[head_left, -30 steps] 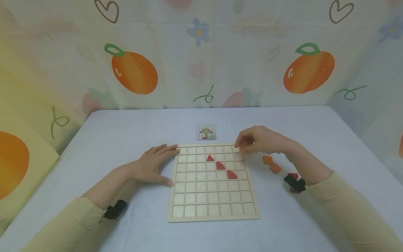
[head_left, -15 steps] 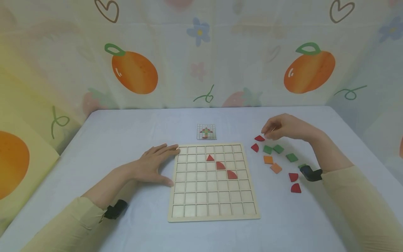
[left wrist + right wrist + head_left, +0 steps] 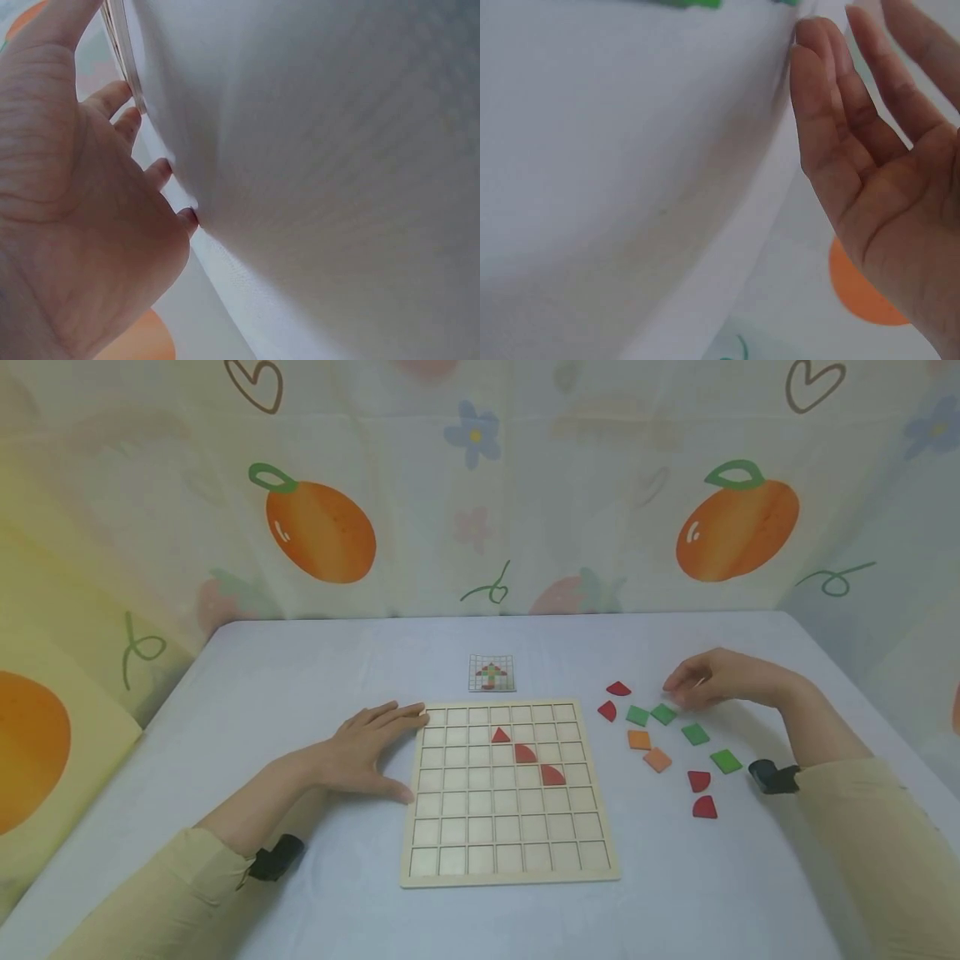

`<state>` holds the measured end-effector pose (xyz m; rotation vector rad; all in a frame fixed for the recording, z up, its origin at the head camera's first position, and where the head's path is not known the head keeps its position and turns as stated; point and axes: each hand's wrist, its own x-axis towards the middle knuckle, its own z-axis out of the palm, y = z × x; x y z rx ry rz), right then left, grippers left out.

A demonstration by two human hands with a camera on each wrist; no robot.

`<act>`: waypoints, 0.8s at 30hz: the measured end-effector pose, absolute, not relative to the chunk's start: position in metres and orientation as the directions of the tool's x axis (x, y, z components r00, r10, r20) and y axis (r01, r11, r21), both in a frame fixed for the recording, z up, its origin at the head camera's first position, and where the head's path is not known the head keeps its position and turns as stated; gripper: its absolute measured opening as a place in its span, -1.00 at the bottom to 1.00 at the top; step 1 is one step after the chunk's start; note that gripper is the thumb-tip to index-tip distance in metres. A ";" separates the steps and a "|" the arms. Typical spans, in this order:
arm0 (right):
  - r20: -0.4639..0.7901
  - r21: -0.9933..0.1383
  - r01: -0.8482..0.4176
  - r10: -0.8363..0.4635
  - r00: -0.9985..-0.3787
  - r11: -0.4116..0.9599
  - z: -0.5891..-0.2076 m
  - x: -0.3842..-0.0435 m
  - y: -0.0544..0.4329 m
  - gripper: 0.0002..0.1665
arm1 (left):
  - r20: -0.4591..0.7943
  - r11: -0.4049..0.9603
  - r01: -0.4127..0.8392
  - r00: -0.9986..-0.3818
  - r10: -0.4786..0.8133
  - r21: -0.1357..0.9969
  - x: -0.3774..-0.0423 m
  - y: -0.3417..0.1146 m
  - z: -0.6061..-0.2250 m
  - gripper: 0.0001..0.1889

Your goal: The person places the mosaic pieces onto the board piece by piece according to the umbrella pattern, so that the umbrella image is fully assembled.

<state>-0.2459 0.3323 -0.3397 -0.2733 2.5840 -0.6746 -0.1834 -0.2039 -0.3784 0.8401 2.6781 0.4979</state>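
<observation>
A wooden grid board (image 3: 510, 882) lies on the white table, with a red triangle (image 3: 500, 737) and two red quarter-circle pieces (image 3: 525, 753) in its cells. My left hand (image 3: 360, 750) rests spread along the board's left edge, its fingertips and thumb touching the rim. Over to the right, my right hand (image 3: 708, 680) hovers with loosely bent fingers just behind a green square tile (image 3: 663, 714). Nothing shows between its fingers in the right wrist view, where the hand (image 3: 900, 172) is seen from the palm side.
Several green tiles (image 3: 695, 734), two orange tiles (image 3: 639, 740) and several red quarter-circle pieces (image 3: 704, 807) lie scattered right of the board. A small pattern card (image 3: 492, 673) lies behind the board. A fabric backdrop (image 3: 585, 460) closes off the table's far side.
My right hand has moved right, from the board's far right corner past the red pieces to the green tiles. The left hand and the board's pieces have stayed put.
</observation>
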 end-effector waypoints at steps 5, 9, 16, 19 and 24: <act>-0.398 -0.541 -0.053 -0.310 -0.863 0.840 -0.349 -0.246 0.337 -0.49 | -0.170 0.772 0.487 -0.790 0.589 0.408 -0.183 -0.204 -0.377 0.13; -0.400 -0.544 -0.062 -0.324 -0.858 0.837 -0.353 -0.246 0.337 -0.47 | -0.170 0.773 0.491 -0.789 0.590 0.402 -0.183 -0.204 -0.378 0.13; -0.395 -0.536 -0.064 -0.318 -0.862 0.842 -0.353 -0.243 0.332 -0.51 | -0.165 0.767 0.490 -0.789 0.592 0.414 -0.184 -0.204 -0.378 0.12; -0.381 -0.526 -0.077 -0.316 -0.869 0.847 -0.354 -0.243 0.329 -0.55 | -0.160 0.763 0.492 -0.787 0.596 0.420 -0.183 -0.204 -0.378 0.12; -0.360 -0.523 -0.102 -0.328 -0.873 0.846 -0.357 -0.244 0.324 -0.65 | -0.162 0.762 0.490 -0.786 0.596 0.424 -0.183 -0.204 -0.378 0.12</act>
